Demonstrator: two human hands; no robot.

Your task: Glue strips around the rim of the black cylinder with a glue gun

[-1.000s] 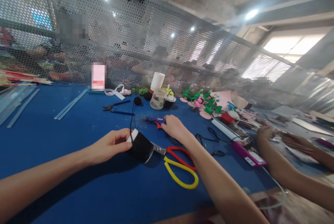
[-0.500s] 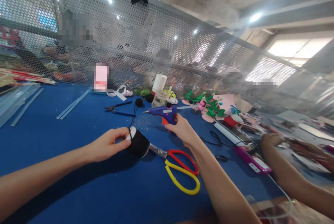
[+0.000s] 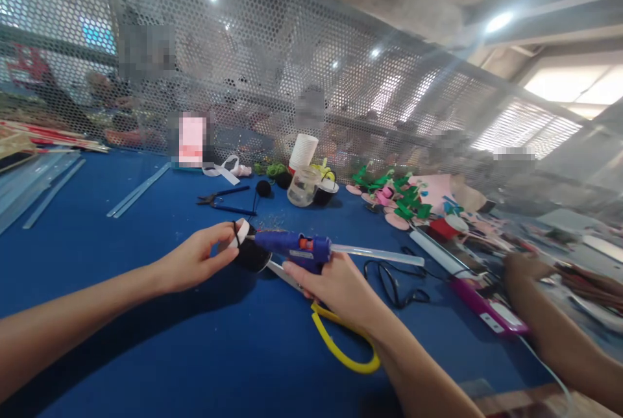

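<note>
In the head view, my left hand (image 3: 207,254) pinches the white end of a small cup wrapped in black (image 3: 251,257), which lies tilted on its side. A black cord crosses the white part and runs toward a black yarn ball (image 3: 263,189). My right hand (image 3: 335,282) grips a blue hot glue gun (image 3: 292,243), its nozzle tip touching or very near the cup's white end. From the back of the gun sticks a clear glue stick (image 3: 379,254). Beneath my right hand lie scissors with a yellow handle loop (image 3: 341,350), partly hidden.
Pliers (image 3: 226,197), a clear jar (image 3: 302,187) and stacked white cups (image 3: 304,150) stand farther back. Green and pink craft pieces (image 3: 396,194) lie right of them. A purple power strip (image 3: 487,307) and the glue gun's black cable (image 3: 396,285) lie right, beside another person's arm (image 3: 549,320).
My right hand has brought the glue gun down and left, so its nozzle is now at the cup's white end. The cup has shifted slightly up in view, still in my left hand.
</note>
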